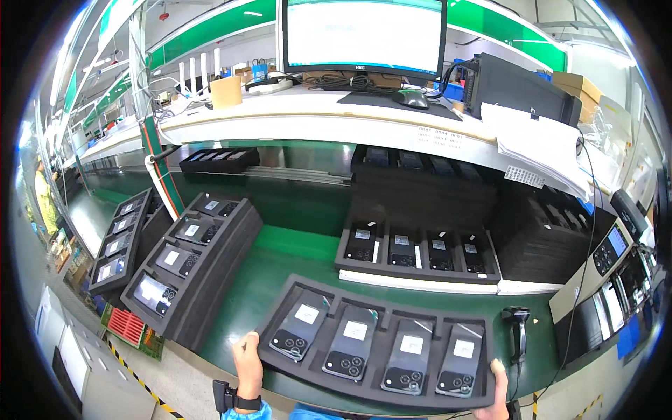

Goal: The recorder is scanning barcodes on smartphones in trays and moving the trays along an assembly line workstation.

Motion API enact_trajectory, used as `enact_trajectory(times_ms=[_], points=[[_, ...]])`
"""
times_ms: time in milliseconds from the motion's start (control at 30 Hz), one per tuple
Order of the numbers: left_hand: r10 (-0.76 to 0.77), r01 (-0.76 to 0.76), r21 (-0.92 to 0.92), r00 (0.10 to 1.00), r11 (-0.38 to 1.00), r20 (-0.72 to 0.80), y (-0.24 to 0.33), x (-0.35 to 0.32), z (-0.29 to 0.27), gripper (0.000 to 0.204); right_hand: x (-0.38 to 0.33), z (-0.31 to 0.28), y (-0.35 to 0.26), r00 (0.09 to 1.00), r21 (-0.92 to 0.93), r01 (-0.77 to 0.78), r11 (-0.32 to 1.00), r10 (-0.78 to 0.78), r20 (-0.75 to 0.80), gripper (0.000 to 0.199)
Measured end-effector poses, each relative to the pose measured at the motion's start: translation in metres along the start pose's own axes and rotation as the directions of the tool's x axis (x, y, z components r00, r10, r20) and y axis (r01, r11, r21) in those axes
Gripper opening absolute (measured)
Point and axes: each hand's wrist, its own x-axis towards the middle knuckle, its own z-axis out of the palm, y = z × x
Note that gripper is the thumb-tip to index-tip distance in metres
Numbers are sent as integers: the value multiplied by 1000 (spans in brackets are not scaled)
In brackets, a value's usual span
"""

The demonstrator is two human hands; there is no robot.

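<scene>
My left hand grips the left end of a black foam tray, its fingers closed on the edge. At the tray's right end, my right hand is closed on the other edge, partly cut off by the lower border. Several dark smartphones lie in the tray's slots, each in its own compartment. Their camera backs face up, with a white label on each. The tray is slightly tilted over the near part of the green table; whether it rests there I cannot tell.
A handheld barcode scanner lies right of the tray, near a label printer. Stacked foam trays with phones stand at left. Another phone tray sits beyond, under a white shelf with a monitor.
</scene>
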Motion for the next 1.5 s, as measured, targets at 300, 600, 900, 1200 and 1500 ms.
enact_trajectory(times_ms=[300, 600, 900, 1200, 1500], points=[[202, -152, 374, 974, 915, -98, 5, 50, -50, 24, 36, 75, 24, 936, -410, 54, 910, 97, 339, 67], [332, -291, 488, 943, 823, 4, 49, 58, -31, 17, 80, 49, -1, 900, -734, 431, 524, -307, 310, 56], [680, -979, 184, 195, 90, 707, 147, 88, 145, 18, 107, -22, -86, 500, -971, -49, -233, -847, 178, 79], [630, -908, -329, -101, 258, 770, 53, 20, 279, 25, 37, 87, -39, 888, -925, 275, 262, -439, 140, 82], [613, -875, -326, -43, 358, 789, 40, 22, 285, 30, 39, 131, 5, 918, -910, 368, 191, -228, 323, 74]])
